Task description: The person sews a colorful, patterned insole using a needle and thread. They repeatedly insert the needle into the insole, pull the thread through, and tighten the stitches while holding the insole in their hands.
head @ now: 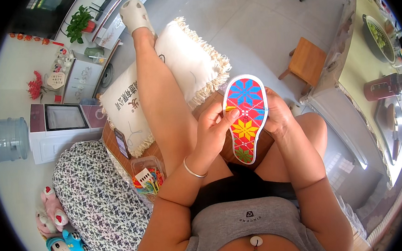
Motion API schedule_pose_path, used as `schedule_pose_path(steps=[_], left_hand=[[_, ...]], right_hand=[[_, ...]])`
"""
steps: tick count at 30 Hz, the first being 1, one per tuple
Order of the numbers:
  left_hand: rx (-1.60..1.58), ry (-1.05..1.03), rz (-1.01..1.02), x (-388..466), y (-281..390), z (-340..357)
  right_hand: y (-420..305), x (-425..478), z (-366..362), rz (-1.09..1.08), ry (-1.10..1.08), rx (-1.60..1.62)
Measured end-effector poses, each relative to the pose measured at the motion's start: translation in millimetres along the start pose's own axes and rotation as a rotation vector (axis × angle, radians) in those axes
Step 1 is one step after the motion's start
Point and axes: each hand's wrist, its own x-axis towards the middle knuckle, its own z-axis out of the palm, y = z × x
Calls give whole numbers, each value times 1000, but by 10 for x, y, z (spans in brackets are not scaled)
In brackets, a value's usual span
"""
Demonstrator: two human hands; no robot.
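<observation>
An embroidered insole (244, 129) is held up before me, its narrow heel end towards my body. Blue, yellow and green star flowers are stitched on its red ground, inside a white border. My left hand (212, 128) grips its left edge, thumb flat on the patterned face and fingers behind. At the right edge is my right hand (277, 110); its fingers are hidden behind the insole, so whether they pinch anything does not show. A bit of blue thread (265, 109) lies across the right border beside the partly stitched blue flower.
A clear plastic box (148, 174) of coloured thread and a phone (121, 143) lie on the wooden surface at my left. My leg rests across fringed cushions (196, 63). A wooden stool (303, 64) stands ahead right, by a table (352, 69) bearing a vacuum flask (384, 87).
</observation>
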Motion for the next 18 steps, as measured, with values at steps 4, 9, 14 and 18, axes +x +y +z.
schedule_pose_path(steps=[4, 9, 14, 18], left_hand=[[-5, -3, -2, 3, -1, 14], [-2, -4, -12, 0, -13, 2], [5, -2, -6, -2, -19, 7], [15, -9, -12, 2, -43, 18]], right_hand=[[-5, -12, 5, -15, -1, 9], [-9, -14, 16, -15, -6, 8], [-11, -9, 11, -18, -1, -16], [-40, -19, 12, -29, -16, -28]])
